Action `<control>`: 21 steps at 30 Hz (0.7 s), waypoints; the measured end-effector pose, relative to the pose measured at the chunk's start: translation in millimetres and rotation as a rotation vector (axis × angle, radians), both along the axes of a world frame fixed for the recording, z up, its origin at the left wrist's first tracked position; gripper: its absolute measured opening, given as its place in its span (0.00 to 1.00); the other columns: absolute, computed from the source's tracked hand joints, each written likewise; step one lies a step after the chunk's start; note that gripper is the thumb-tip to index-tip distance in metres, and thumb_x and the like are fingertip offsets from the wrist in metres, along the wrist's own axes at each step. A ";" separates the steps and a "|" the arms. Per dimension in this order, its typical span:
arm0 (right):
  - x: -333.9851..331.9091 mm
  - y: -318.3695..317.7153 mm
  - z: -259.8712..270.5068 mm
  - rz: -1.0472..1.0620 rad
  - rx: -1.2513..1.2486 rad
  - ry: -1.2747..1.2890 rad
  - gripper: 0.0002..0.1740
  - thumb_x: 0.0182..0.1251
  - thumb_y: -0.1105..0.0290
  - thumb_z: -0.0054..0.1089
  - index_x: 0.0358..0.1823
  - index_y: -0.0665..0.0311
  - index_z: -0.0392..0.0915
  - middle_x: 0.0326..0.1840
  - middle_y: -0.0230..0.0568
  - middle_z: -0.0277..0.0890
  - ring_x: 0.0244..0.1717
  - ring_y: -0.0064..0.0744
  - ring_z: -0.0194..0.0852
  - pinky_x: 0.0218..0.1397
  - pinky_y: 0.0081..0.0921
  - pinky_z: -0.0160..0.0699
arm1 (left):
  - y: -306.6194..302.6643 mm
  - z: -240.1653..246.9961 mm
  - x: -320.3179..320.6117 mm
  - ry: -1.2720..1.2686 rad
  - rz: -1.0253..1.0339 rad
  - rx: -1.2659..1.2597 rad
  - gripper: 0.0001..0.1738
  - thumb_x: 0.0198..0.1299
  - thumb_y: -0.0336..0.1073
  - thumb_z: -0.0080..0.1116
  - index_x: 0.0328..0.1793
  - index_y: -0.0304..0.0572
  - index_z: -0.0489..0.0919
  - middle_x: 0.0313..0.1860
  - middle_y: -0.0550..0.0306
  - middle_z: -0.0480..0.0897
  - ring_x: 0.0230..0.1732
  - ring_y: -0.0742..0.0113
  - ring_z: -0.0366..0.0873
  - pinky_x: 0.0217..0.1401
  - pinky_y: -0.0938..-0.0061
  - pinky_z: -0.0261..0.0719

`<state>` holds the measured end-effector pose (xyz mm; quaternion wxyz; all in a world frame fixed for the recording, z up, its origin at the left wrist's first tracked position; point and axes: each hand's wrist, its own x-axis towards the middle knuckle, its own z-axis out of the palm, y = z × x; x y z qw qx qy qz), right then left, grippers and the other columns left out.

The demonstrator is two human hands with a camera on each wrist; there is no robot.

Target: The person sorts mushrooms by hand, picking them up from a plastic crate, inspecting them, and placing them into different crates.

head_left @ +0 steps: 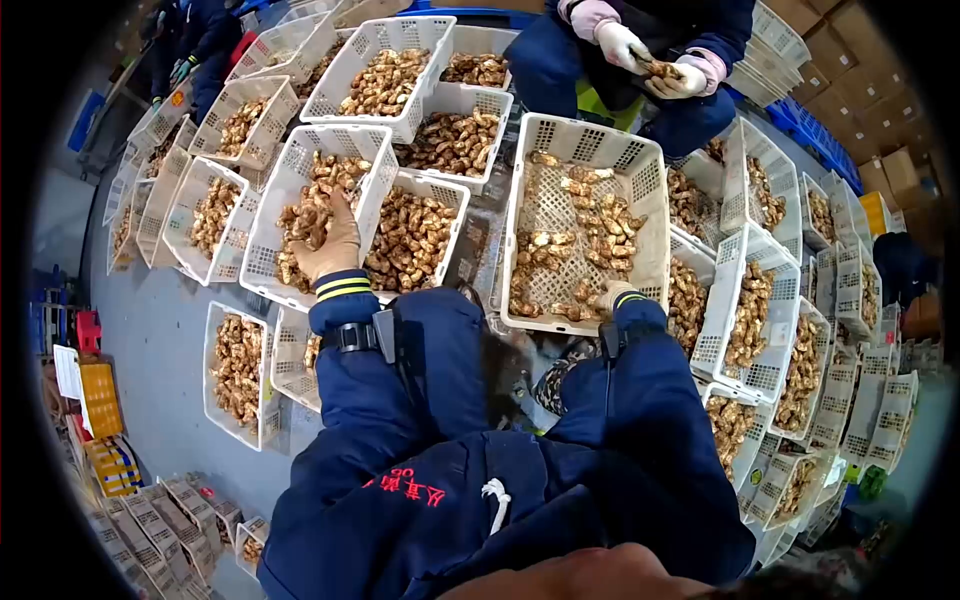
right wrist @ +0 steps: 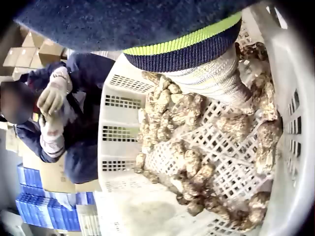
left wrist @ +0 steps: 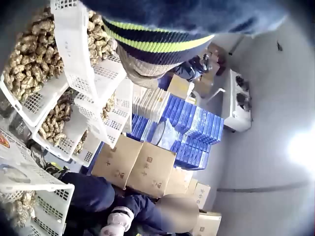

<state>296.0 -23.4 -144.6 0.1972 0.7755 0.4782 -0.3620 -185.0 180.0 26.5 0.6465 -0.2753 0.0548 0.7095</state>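
My gloved left hand [head_left: 335, 245] is over a white mesh crate [head_left: 265, 235] at left in the head view, thumb and fingers around a knobby brown-and-cream mushroom-like piece [head_left: 308, 224]. Similar pieces lie beneath it. In the left wrist view the glove shows only beside the cuff, its fingers hidden. My gloved right hand [head_left: 616, 295] reaches into the near right corner of a larger white crate [head_left: 520, 190]. In the right wrist view its fingertips are down among knobby pieces [right wrist: 234, 125], and I cannot tell whether they grip one. More pieces are scattered over that crate's mesh floor.
Several white crates of the same pieces, such as a stacked crate [head_left: 432, 75] and a tilted crate [head_left: 735, 320], surround me on both sides. Opposite sits another person in white gloves [head_left: 622, 46], handling a piece. Cardboard boxes [left wrist: 147, 164] and blue stacks [left wrist: 192, 123] stand behind.
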 end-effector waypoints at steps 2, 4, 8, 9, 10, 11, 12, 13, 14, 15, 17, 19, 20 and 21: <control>-20.4 1.9 22.3 0.014 -0.098 0.014 0.37 0.56 0.47 0.61 0.62 0.64 0.72 0.63 0.56 0.71 0.64 0.49 0.70 0.66 0.40 0.69 | -21.2 24.3 11.9 -0.113 -0.097 0.020 0.46 0.62 0.57 0.53 0.75 0.32 0.51 0.68 0.36 0.65 0.68 0.46 0.66 0.61 0.53 0.79; -19.6 7.3 -6.1 0.140 -0.099 0.033 0.36 0.53 0.49 0.64 0.58 0.66 0.76 0.61 0.56 0.72 0.63 0.48 0.71 0.64 0.39 0.71 | -19.6 6.8 30.5 0.017 -0.246 0.061 0.41 0.63 0.56 0.52 0.69 0.26 0.60 0.58 0.34 0.76 0.58 0.45 0.76 0.63 0.56 0.77; -29.1 12.1 13.7 0.072 -0.158 -0.042 0.44 0.47 0.41 0.67 0.60 0.65 0.75 0.65 0.55 0.69 0.65 0.49 0.68 0.66 0.37 0.69 | -44.1 -5.6 117.8 0.107 -0.568 0.119 0.21 0.59 0.43 0.59 0.52 0.35 0.74 0.53 0.38 0.78 0.58 0.46 0.76 0.63 0.53 0.77; -32.7 12.9 24.9 0.052 -0.172 -0.058 0.41 0.48 0.42 0.67 0.58 0.65 0.76 0.63 0.54 0.71 0.63 0.48 0.71 0.64 0.37 0.71 | -57.5 6.3 141.2 0.270 -0.672 0.097 0.18 0.55 0.39 0.64 0.47 0.37 0.75 0.52 0.40 0.78 0.58 0.46 0.76 0.62 0.50 0.76; -45.1 16.7 57.3 0.033 -0.187 -0.071 0.38 0.50 0.44 0.66 0.57 0.65 0.77 0.61 0.53 0.73 0.61 0.47 0.73 0.62 0.37 0.73 | -68.0 2.1 154.8 0.377 -0.768 0.180 0.21 0.57 0.41 0.63 0.50 0.33 0.76 0.52 0.40 0.79 0.55 0.47 0.79 0.57 0.54 0.81; -51.4 21.3 73.9 0.015 -0.203 -0.082 0.35 0.51 0.45 0.66 0.55 0.65 0.79 0.59 0.52 0.75 0.59 0.46 0.75 0.60 0.36 0.75 | -82.6 16.5 169.3 0.574 -0.846 0.162 0.20 0.56 0.42 0.64 0.48 0.35 0.76 0.48 0.44 0.81 0.49 0.49 0.82 0.53 0.57 0.83; -26.4 23.0 21.5 0.079 -0.075 -0.071 0.34 0.53 0.43 0.62 0.56 0.59 0.79 0.58 0.50 0.77 0.58 0.45 0.76 0.60 0.36 0.75 | -88.3 8.2 177.2 0.747 -0.979 0.232 0.21 0.55 0.45 0.66 0.48 0.40 0.77 0.47 0.45 0.81 0.47 0.52 0.82 0.54 0.58 0.83; -29.4 29.2 45.6 0.033 -0.006 0.059 0.35 0.55 0.42 0.61 0.57 0.60 0.79 0.57 0.50 0.77 0.56 0.44 0.77 0.60 0.34 0.74 | -91.7 -11.5 185.5 0.839 -1.074 0.308 0.21 0.54 0.47 0.67 0.47 0.44 0.76 0.45 0.49 0.82 0.46 0.54 0.82 0.55 0.63 0.81; -37.6 36.3 80.0 -0.012 0.054 0.193 0.35 0.57 0.41 0.59 0.57 0.61 0.78 0.56 0.49 0.78 0.55 0.43 0.77 0.59 0.32 0.73 | -88.6 -43.5 194.4 0.875 -1.175 0.419 0.26 0.54 0.49 0.67 0.54 0.43 0.74 0.50 0.48 0.80 0.51 0.53 0.80 0.58 0.62 0.77; -36.4 36.5 84.6 -0.087 0.201 0.237 0.35 0.58 0.42 0.58 0.57 0.64 0.78 0.55 0.49 0.79 0.53 0.42 0.78 0.59 0.30 0.73 | -91.9 -52.3 202.0 0.996 -1.239 0.483 0.32 0.54 0.50 0.67 0.60 0.43 0.70 0.55 0.48 0.78 0.56 0.53 0.76 0.62 0.60 0.72; -36.9 34.5 88.6 -0.167 0.411 0.521 0.36 0.60 0.44 0.59 0.57 0.69 0.76 0.52 0.51 0.80 0.53 0.40 0.77 0.58 0.29 0.73 | -104.4 -54.6 213.6 1.331 -1.316 0.570 0.46 0.53 0.54 0.67 0.73 0.42 0.60 0.65 0.47 0.72 0.67 0.52 0.68 0.68 0.56 0.63; -49.4 32.7 103.4 -0.275 0.568 0.987 0.37 0.63 0.47 0.60 0.62 0.71 0.70 0.52 0.48 0.79 0.53 0.36 0.76 0.58 0.30 0.73 | -111.1 -27.0 212.4 1.343 -1.543 0.552 0.53 0.52 0.54 0.69 0.77 0.41 0.52 0.70 0.48 0.66 0.70 0.54 0.63 0.68 0.54 0.63; -48.0 31.3 105.3 -0.349 0.542 1.099 0.37 0.64 0.48 0.60 0.63 0.71 0.69 0.52 0.47 0.78 0.52 0.36 0.76 0.58 0.30 0.73 | -112.8 -30.8 214.2 1.207 -1.587 0.561 0.48 0.53 0.50 0.69 0.74 0.41 0.56 0.66 0.49 0.70 0.64 0.57 0.69 0.62 0.57 0.70; -46.4 30.7 108.3 -0.423 0.514 1.210 0.36 0.65 0.49 0.59 0.64 0.71 0.68 0.53 0.46 0.78 0.51 0.35 0.76 0.57 0.29 0.73 | -114.5 -30.7 215.7 1.070 -1.626 0.567 0.42 0.55 0.47 0.68 0.71 0.40 0.60 0.61 0.50 0.74 0.58 0.60 0.74 0.56 0.60 0.77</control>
